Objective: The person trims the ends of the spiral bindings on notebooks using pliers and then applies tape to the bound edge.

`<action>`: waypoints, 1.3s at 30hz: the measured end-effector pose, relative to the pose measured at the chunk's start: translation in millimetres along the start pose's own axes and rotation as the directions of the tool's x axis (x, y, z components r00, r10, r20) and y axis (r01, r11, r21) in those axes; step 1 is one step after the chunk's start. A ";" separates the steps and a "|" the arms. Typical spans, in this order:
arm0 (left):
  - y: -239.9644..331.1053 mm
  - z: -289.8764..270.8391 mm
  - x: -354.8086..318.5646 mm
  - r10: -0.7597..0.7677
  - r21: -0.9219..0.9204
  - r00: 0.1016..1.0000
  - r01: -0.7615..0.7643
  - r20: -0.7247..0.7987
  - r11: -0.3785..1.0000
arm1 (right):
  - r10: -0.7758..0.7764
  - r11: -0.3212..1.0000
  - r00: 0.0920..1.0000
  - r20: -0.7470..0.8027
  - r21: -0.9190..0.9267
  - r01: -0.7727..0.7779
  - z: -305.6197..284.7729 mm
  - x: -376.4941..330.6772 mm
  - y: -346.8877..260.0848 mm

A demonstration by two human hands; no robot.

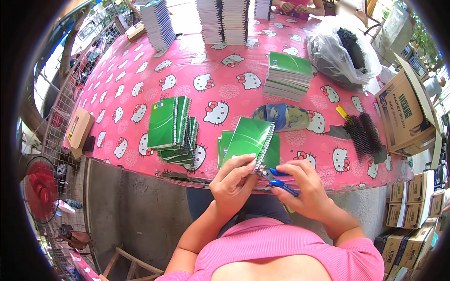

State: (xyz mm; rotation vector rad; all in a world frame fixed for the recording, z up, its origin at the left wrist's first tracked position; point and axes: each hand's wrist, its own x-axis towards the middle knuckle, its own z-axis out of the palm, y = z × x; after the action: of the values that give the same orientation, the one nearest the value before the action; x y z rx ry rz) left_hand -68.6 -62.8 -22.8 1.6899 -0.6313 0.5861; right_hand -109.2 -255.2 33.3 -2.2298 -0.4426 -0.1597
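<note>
Head view, looking straight down: the left hand [233,180] is clenched around the lower corner of a green-covered spiral-bound notebook [248,140], thumb and fingers pinching it right at the bottom end of its white wire coil [264,149]. The notebook tilts up off the worktop, and its coil runs as the long axis from near the hands up and away toward the far side, leaning slightly right. The right hand [300,185] is closed on a pair of small blue-handled pliers [276,179], whose metal nose points left, toward the coil's lower tip. So the tool comes in from the right, the coil end sits just left of the nose, touching or almost touching; I cannot tell which. The left hand is the one on the notebook itself.

Around them on the pink cartoon-cat patterned worktop [140,75]: a fanned pile of finished green notebooks [172,129] off to the left, more green covers [225,145] lying flat under the held one, a neat stack of green notebooks [288,75] farther back right. Loose black plastic binding combs [363,133] lie to the right, beside an open brown cardboard box [405,117]. A clear plastic bag of dark coils [342,49] sits beyond. Tall stacks of bound books [222,21] line the far edge.
</note>
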 end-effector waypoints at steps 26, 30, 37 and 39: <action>-37.9 -185.0 76.7 -0.565 0.489 0.825 0.499 -0.015 0.715 | -0.269 0.950 0.930 0.251 -0.090 0.299 94.2 277.7 8.7; -58.7 -169.9 68.4 -0.528 0.832 0.846 0.240 0.074 0.500 | -0.061 0.946 0.875 0.480 -0.251 0.203 164.6 306.2 -8.8; -53.0 -169.2 67.8 -0.575 0.869 0.813 0.221 0.087 0.443 | 0.093 0.995 0.892 0.441 -0.010 -0.099 166.7 338.8 22.4; -50.5 -168.1 67.4 -0.581 0.887 0.810 0.205 0.083 0.413 | -0.008 0.997 0.931 0.366 -0.068 0.035 168.1 332.4 13.1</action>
State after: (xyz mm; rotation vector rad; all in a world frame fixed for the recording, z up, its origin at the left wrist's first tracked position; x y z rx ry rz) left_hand 6.9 104.1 19.9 2.8672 -0.1104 0.1640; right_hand 198.9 -47.7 2.5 -2.3325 -0.6705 0.2379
